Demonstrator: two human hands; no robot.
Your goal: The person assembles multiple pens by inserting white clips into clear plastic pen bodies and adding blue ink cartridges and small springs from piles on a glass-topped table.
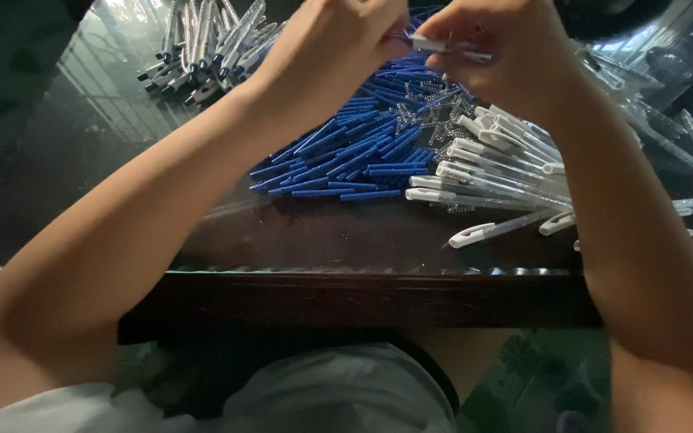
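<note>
Glass tabletop (82, 136); fingers (395, 28) pinching pen barrel (443, 46)

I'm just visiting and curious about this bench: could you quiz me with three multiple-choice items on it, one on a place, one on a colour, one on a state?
1. Where do the thin refills lie?
A. middle of the glass table
B. on the floor
C. in a box

2. Their colour?
A. red
B. blue
C. yellow

3. What are the left hand and right hand doing?
A. resting flat
B. both pinching one pen part
C. hanging apart

Answers: 1 A, they fan out mid-table; 2 B, plainly blue; 3 B, fingers meet on it.
</note>
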